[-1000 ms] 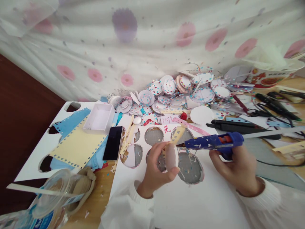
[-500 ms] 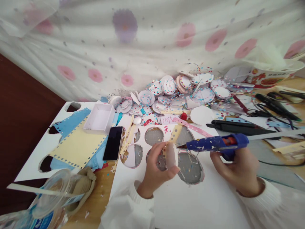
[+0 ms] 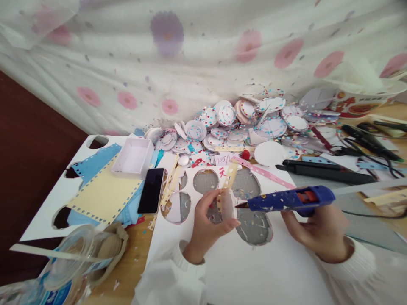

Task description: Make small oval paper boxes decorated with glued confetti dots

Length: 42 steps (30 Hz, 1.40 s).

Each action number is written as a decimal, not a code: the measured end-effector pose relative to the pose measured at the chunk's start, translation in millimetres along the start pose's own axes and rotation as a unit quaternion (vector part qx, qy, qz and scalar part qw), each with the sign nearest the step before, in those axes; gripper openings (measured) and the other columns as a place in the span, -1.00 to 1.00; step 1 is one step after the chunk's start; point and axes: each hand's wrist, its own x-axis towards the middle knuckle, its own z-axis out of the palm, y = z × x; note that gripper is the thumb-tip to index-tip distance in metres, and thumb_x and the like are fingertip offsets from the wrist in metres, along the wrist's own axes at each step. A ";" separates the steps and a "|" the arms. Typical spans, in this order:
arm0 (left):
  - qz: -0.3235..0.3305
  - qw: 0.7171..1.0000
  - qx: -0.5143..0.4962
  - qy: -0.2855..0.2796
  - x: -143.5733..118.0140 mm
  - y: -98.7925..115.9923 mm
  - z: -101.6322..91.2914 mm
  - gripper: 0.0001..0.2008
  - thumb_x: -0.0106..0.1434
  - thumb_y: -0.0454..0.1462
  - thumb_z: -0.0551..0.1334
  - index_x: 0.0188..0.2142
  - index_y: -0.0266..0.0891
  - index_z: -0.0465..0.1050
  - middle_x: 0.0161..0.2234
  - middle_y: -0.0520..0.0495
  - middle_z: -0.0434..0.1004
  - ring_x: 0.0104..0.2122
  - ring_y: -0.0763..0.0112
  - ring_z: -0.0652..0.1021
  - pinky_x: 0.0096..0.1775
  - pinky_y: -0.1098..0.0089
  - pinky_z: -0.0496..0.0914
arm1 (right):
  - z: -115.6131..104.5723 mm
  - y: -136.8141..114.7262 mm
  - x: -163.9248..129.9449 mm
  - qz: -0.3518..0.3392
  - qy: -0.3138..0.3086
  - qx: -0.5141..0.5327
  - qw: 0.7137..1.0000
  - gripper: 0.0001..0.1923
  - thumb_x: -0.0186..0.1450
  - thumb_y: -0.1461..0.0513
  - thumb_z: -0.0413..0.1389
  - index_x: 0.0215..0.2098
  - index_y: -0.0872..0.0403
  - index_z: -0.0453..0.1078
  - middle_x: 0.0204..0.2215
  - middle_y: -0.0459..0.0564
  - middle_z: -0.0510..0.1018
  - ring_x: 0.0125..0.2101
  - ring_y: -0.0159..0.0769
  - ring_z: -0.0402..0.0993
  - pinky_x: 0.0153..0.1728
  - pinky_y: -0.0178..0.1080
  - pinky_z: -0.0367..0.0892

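Observation:
Between the thumb and fingers of my left hand (image 3: 208,226) a small white round paper piece (image 3: 228,206) is held on edge, its rim facing right. My right hand (image 3: 316,231) is closed around the handle of a blue hot glue gun (image 3: 286,200). The gun's dark nozzle points left and lies at the rim of the paper piece; whether it touches I cannot tell. A pale glue stick runs out of its back. Below both hands lies a white sheet (image 3: 254,275) with round holes cut in it. A yellow paper strip (image 3: 229,176) sits behind my left hand.
Piled white paper discs (image 3: 222,120) with coloured confetti line the back. To the left are a phone (image 3: 151,190), a white box (image 3: 132,157), yellow paper (image 3: 103,192) and a clear plastic container (image 3: 71,254). A black flat tool (image 3: 324,171) and a paper bowl (image 3: 359,101) lie right.
The glue gun has moved slightly down along the rim of the paper piece, its back end dropping a little. My left hand stays nearly in place.

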 end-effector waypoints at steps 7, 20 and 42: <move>-0.007 1.000 -0.006 0.001 0.3 3.1 -1.3 -0.30 -0.08 0.11 0.42 0.01 -0.17 0.47 -0.06 -0.18 0.49 -0.16 0.15 0.46 -0.19 0.26 0.34 | -4.6 -1.9 1.0 0.000 -0.019 0.009 1.000 -0.87 0.17 0.22 0.11 -0.30 0.00 0.26 -0.69 -0.19 0.34 -0.73 -0.33 0.27 -0.65 -0.29 0.17; -0.006 1.000 -0.013 0.002 -0.5 1.4 -1.1 -0.29 -0.09 0.09 0.43 0.01 -0.18 0.48 -0.06 -0.19 0.49 -0.13 0.13 0.46 -0.16 0.24 0.35 | -9.1 -8.3 14.4 0.007 -0.061 0.047 0.997 -0.92 0.15 0.22 0.08 -0.37 0.02 0.27 -0.63 -0.11 0.48 -0.69 -0.32 0.40 -0.64 -0.34 0.16; 0.009 0.999 -0.035 -0.001 0.9 -2.2 -0.9 -0.28 -0.10 0.12 0.43 0.01 -0.19 0.47 -0.09 -0.18 0.49 -0.23 0.22 0.44 -0.19 0.26 0.34 | -7.9 -2.9 6.0 0.070 -0.067 0.039 0.995 -0.77 0.10 0.11 0.22 -0.36 0.00 0.29 -0.63 -0.16 0.43 -0.67 -0.31 0.41 -0.66 -0.32 0.26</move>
